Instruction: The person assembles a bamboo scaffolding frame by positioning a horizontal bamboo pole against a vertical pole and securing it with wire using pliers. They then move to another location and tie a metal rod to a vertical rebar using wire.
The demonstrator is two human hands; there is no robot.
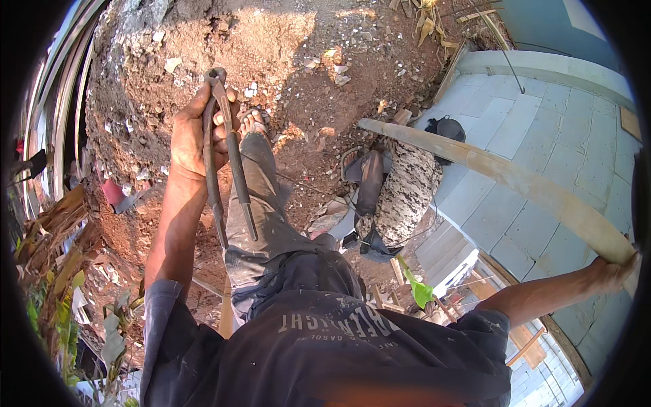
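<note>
My left hand [187, 146] is raised over the dirt at the upper left, its fingers closed round a pair of dark metal pincers [238, 173]. The pincers' head points away from me, and their two long handles hang back toward my trouser leg, a little apart. Far out at the right edge, my right hand [612, 269] wraps round the near end of a long pale wooden or bamboo pole [515, 182]. From there the pole slants up and left, its far end above the rubble. Shadow at the picture's rim partly hides the right-hand fingers.
My bare foot [253, 125] rests on reddish, stony soil [298, 74]. Right of it lie a rough concrete lump [409, 197], a dark round container [449, 129] and loose wire. A grey block wall [576, 152] stands on the right. Dry leaves [64, 251] lie at left.
</note>
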